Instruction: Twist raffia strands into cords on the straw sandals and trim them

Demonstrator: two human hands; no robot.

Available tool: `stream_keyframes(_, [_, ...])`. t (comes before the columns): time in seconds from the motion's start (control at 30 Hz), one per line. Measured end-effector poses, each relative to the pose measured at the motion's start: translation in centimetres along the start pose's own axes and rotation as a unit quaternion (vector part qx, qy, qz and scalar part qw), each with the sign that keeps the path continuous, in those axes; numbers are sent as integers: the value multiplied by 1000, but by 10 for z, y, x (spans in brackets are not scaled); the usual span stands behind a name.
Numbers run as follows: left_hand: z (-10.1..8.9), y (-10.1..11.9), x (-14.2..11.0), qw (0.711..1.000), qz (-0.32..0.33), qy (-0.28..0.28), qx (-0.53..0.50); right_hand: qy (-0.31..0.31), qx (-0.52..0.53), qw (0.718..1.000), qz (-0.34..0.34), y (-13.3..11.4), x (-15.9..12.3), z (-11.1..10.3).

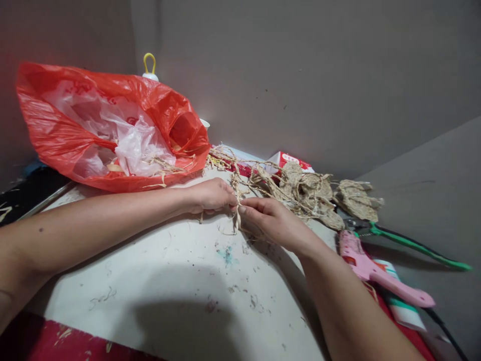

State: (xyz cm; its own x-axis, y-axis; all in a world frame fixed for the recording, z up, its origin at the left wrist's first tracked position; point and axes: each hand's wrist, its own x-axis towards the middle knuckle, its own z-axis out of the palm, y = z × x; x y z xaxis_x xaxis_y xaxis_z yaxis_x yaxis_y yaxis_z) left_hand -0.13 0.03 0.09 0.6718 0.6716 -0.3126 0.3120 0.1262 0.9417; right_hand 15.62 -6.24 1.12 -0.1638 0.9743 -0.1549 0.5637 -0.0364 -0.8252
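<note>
Both hands meet over the middle of the white tabletop [158, 286]. Between them is a strand of dry, straw-coloured plant fibre [237, 219], partly twisted into cord. My left hand [214, 194] is closed, its fingertips pinching the fibre from the left. From the right, my right hand [268, 215] pinches the same strand between thumb and forefinger, close to the left fingertips. A short loose end hangs below the fingers. Twisted cord [266, 188] trails behind my right hand toward several coiled, woven fibre pieces [315, 188].
A red plastic bag [56, 145] with clear plastic and fibres inside stands at back left. On the right lie a pink glue gun [376, 271], green-handled pliers [421, 245] and a white-and-green tube [406, 311]. Grey walls rise behind. Scraps dot the tabletop.
</note>
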Motion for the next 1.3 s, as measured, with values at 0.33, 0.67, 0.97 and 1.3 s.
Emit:
stream_keyframes(0.33, [6,2,-7,998,32,51,29,45,38,998,36,0,-3,5])
stream_keyframes(0.67, [5,-3,-3,976,-24,-23,-215,145,-182,972,-21,-4,-9,37])
stream_keyframes(0.97, [9,-6,-3,980,-15,-1,-200,136,-431,892,24,-15,-14,46])
stream_keyframes(1.3, [-1,0,-5,980,-20,21,-196,-89,-341,933,-73,-50,-51,58])
